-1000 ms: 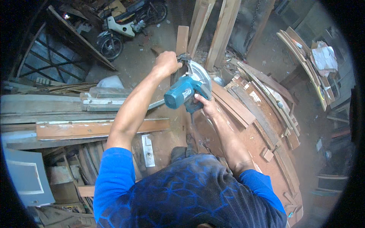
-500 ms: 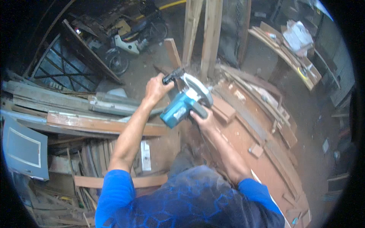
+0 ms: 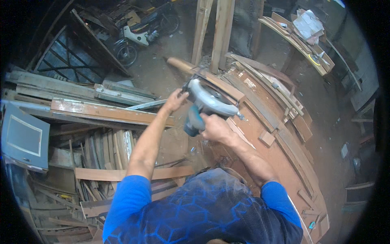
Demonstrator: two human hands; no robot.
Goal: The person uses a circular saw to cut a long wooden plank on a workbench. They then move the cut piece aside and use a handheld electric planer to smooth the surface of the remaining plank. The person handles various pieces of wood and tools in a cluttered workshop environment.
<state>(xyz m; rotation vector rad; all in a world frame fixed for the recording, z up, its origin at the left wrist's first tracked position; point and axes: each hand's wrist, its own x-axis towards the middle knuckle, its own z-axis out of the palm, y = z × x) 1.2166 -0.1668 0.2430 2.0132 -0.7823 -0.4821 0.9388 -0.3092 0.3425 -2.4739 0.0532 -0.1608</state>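
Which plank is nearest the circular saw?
The reddish-brown plank along the far side of the circular saw, its left end toward the motorbike; the upright timbers, left-hand stack and right-hand planks sit farther away.

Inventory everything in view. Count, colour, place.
circular saw: 1, teal and silver, centre
plank: 1, brown, partly behind saw
workbench: 1, reddish brown, right
wood block: 1, brown, on workbench
standing boards: several, light brown, top centre
stacked boards: many, brown and grey, left
panel: 1, grey, far left
motorbike: 1, cream and dark, upper left
left hand: 1, bare, on saw
right hand: 1, bare, on saw
shirt: 1, blue and dark, bottom
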